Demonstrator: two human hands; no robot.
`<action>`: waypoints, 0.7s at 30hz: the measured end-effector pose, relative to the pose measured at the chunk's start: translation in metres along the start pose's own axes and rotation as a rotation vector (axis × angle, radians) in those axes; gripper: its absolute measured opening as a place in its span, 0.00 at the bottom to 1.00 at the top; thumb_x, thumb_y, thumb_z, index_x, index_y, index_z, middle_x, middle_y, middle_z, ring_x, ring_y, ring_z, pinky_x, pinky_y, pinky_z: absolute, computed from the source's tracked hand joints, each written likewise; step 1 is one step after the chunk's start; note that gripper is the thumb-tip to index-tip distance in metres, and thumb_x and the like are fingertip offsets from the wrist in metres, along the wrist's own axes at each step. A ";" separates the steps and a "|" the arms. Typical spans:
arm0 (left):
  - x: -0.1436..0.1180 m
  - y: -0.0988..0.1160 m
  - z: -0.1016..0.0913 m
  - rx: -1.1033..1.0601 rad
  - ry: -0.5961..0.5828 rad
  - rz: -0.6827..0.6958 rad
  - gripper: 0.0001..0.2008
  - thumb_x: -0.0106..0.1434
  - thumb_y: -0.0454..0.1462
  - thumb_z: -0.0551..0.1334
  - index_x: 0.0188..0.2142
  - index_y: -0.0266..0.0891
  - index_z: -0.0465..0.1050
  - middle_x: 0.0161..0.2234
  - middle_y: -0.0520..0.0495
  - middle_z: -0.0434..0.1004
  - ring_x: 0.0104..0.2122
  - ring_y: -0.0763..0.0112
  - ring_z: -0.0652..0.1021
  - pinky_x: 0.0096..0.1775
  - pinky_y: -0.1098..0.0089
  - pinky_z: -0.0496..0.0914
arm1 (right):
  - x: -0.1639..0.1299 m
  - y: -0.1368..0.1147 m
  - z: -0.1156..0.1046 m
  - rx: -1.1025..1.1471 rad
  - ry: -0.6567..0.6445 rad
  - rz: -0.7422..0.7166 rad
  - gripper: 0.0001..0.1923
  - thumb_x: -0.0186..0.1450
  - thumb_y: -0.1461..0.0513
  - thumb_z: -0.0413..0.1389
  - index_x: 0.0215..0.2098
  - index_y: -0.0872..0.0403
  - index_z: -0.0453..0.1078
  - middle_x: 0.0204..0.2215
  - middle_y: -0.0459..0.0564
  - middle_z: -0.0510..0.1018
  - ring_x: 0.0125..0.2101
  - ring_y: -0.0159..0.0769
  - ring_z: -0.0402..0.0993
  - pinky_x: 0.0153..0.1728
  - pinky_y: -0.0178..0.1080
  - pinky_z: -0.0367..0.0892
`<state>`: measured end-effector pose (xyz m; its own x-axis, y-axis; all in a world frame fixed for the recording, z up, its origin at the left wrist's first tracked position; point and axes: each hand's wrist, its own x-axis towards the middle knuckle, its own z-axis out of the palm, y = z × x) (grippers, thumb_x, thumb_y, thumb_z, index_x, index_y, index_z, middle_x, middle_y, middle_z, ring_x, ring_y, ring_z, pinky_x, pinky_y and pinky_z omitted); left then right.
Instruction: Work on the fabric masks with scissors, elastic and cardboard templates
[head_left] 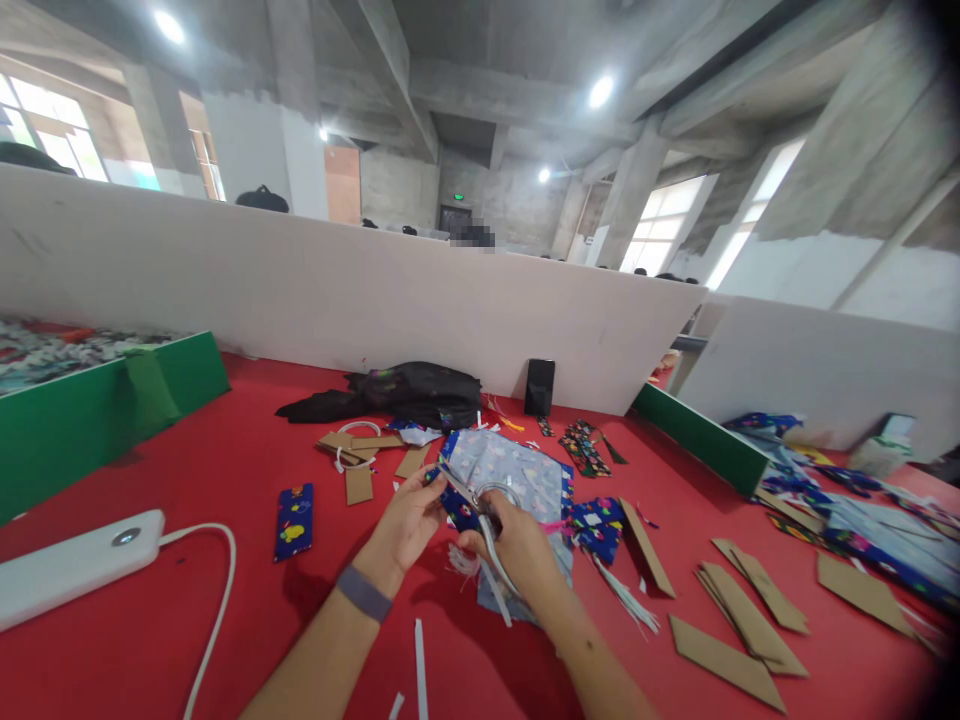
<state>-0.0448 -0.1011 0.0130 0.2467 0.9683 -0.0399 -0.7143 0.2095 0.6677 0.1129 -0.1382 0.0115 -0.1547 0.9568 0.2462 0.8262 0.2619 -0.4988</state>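
My left hand, with a dark band on its wrist, pinches a small dark blue patterned fabric piece by its upper left end. In my right hand are scissors, their blades lying along the top of that piece near my left fingertips. Whether the blades touch the cloth, I cannot tell. Beneath and behind both hands lies a larger fabric sheet, pale side up with a blue patterned edge. To the left is a blue rectangular patterned piece. A blue patterned piece with a pale tassel lies at the right.
Cardboard strips lie at the right, more cardboard at the left. A black cloth bundle and a phone are by the white partition. A white power bank trails a cable. Green dividers flank the red table.
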 end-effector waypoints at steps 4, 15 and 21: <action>0.001 -0.004 -0.001 0.017 0.010 -0.029 0.10 0.45 0.32 0.69 0.30 0.35 0.73 0.25 0.51 0.75 0.24 0.76 0.73 0.30 0.75 0.67 | -0.001 0.000 -0.001 0.024 -0.002 -0.027 0.20 0.59 0.47 0.52 0.40 0.52 0.61 0.26 0.47 0.73 0.27 0.38 0.71 0.27 0.33 0.57; 0.002 -0.008 -0.004 0.021 0.010 -0.038 0.11 0.46 0.32 0.69 0.31 0.35 0.73 0.27 0.50 0.76 0.25 0.75 0.74 0.32 0.74 0.67 | 0.000 0.000 -0.001 0.050 -0.016 -0.027 0.18 0.59 0.49 0.52 0.40 0.53 0.62 0.27 0.48 0.74 0.29 0.39 0.72 0.29 0.33 0.57; 0.004 -0.008 -0.004 0.012 0.011 -0.045 0.11 0.46 0.32 0.69 0.31 0.35 0.73 0.27 0.50 0.77 0.26 0.76 0.74 0.33 0.75 0.67 | 0.000 0.001 0.000 0.040 -0.011 -0.018 0.19 0.59 0.48 0.52 0.39 0.52 0.63 0.25 0.48 0.75 0.27 0.38 0.72 0.27 0.33 0.56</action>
<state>-0.0409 -0.0987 0.0047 0.2711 0.9594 -0.0783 -0.6951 0.2514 0.6736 0.1140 -0.1380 0.0113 -0.1755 0.9531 0.2465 0.8012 0.2838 -0.5269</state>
